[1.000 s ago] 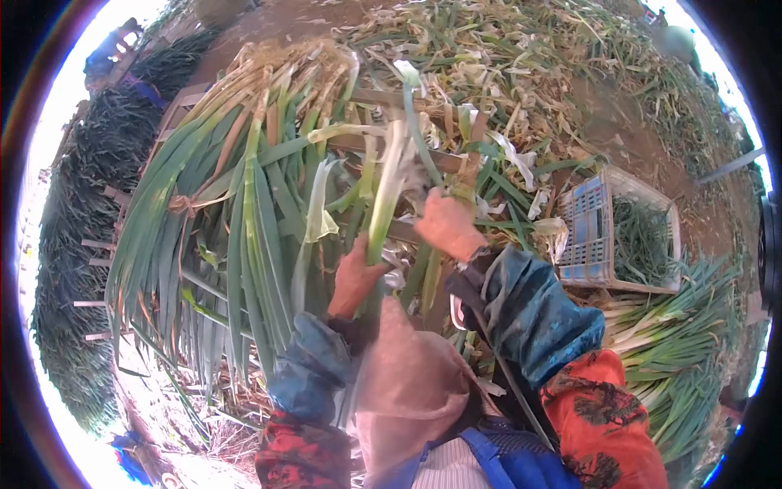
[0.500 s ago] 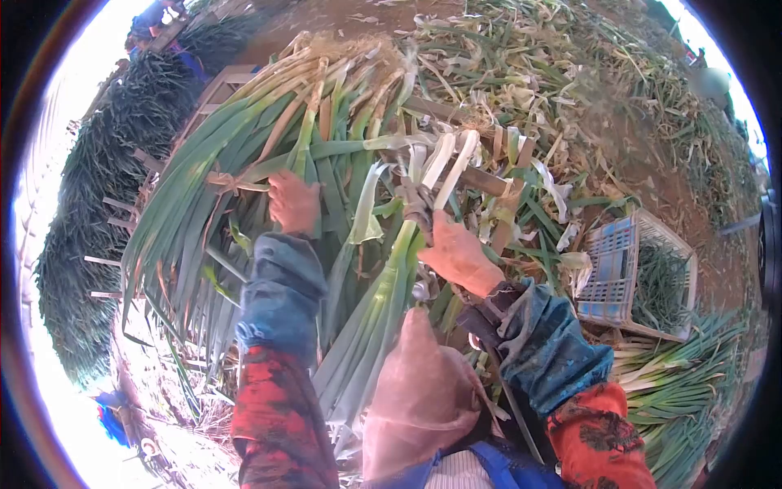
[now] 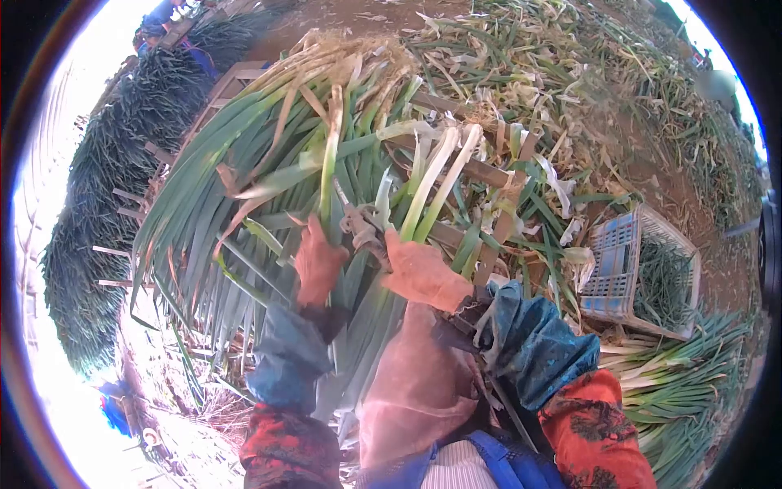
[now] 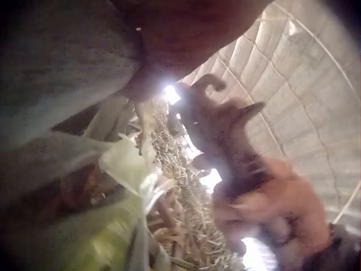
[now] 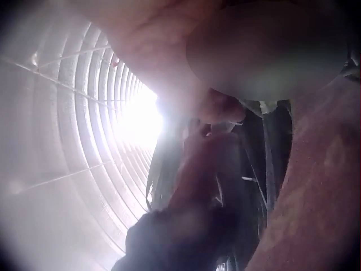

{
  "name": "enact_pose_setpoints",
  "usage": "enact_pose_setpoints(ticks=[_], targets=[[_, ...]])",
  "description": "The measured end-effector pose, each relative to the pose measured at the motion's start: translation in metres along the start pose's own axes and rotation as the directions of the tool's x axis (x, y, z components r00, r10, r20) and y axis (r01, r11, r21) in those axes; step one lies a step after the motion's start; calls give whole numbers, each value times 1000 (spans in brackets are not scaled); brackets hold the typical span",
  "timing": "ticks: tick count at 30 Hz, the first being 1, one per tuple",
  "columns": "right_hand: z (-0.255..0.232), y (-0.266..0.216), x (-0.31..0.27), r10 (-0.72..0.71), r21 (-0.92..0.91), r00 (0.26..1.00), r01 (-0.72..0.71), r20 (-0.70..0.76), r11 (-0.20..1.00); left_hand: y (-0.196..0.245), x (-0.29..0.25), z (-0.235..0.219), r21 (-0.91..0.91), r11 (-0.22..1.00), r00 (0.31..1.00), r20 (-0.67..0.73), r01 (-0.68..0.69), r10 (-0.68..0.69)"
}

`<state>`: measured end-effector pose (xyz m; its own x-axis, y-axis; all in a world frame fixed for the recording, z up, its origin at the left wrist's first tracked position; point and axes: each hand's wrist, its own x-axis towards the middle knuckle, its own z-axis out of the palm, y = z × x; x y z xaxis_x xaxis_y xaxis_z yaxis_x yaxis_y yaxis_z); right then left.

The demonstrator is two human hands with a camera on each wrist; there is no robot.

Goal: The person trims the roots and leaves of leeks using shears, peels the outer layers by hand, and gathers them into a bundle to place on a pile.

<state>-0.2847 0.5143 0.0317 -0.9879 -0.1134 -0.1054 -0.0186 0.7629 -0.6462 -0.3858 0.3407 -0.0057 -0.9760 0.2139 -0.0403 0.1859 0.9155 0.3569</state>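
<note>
Left hand (image 3: 320,265): the fingers were curled round the green part of a leek (image 3: 331,155); which fingertips pinched it, I could not tell.
Right hand (image 3: 425,273): the fingers were closed round a gnarled grey tool (image 3: 361,231) (its exact kind was hard to make out).
Held leek: its pale end stood above the left hand, over the leek pile (image 3: 199,200).
Tool tip: it lay just beside the left fingers, so a slip could have nicked them.
Long leaves: they overlapped the pile, so a hard pull could have snagged or torn them, or dragged neighbours along.
2 pale stalks (image 3: 430,178): they rose just beyond the right hand, beside a wooden slat (image 3: 486,174); a careless swing of that wrist could have knocked them askew.
</note>
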Motion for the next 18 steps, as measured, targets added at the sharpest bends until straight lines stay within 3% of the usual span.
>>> enact_pose_setpoints(ticks=[3, 6, 9, 12, 15, 18], targets=[[10, 15, 7, 153, 23, 987, -152, -49, 988, -5, -33, -4, -45, 999, 999, 32, 8, -6], [7, 18, -4, 123, 28, 991, -122, -46, 992, 4, -42, -18, -164, 986, 974, 228, 25, 13], [1, 6, -21, 122, 54, 991, -124, 47, 991, -15, 8, 25, -72, 996, 944, 325, -42, 63], [2, 13, -20, 166, 59, 986, -167, 18, 984, 3, 46, 54, -148, 981, 985, 104, -122, 138], [-8, 23, -14, 244, 92, 970, -243, 7, 966, 22, 52, 55, -315, 947, 986, 168, 65, -12], [-14, 25, -10, 265, 126, 964, -265, 12, 956, 3, 31, 49, -431, 899, 984, 115, -76, 138]])
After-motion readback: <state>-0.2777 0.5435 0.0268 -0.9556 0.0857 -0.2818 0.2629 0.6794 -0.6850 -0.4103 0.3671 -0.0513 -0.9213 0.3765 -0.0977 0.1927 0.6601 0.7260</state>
